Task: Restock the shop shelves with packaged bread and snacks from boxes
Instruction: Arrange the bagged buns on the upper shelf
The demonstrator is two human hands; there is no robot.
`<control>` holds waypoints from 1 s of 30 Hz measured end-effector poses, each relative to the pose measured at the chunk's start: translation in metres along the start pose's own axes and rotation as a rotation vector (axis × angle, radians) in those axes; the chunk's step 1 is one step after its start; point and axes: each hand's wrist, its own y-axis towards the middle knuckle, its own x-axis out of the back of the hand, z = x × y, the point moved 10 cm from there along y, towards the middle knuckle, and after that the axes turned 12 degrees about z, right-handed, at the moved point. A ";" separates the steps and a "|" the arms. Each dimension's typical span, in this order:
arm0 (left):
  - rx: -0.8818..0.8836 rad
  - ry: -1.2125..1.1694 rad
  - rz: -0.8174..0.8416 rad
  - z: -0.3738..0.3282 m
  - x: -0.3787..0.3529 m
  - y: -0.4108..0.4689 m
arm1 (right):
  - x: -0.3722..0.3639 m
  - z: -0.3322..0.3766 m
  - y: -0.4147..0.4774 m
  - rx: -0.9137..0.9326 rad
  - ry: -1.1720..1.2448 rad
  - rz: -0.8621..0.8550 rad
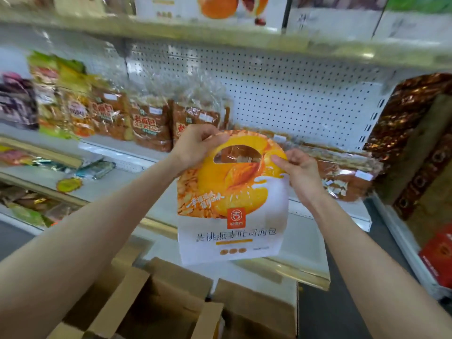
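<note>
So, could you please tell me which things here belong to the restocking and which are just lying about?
Job: orange bread bag, held at its top by left hand and right hand; open cardboard box; brown bread packs on the shelf.
Lying about: red carton, lower right; fruit-printed box, up top.

The white lower panel of the bread bag (232, 204) reads "黄桃燕麦吐司面包" beneath a red square logo (236, 216) whose small characters are illegible, while the brown packs (150, 126) on the shelf (107, 144) read "老面包" and "OLD BREAD".
</note>
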 end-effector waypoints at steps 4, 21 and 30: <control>-0.065 -0.050 -0.109 -0.035 0.027 -0.001 | 0.003 0.047 0.005 0.085 0.079 -0.020; -0.019 -0.560 -0.311 -0.053 0.102 -0.016 | 0.014 0.182 0.018 0.279 0.084 -0.146; -0.095 -0.549 -0.330 -0.039 0.214 -0.026 | -0.076 0.176 0.034 0.206 0.201 -0.186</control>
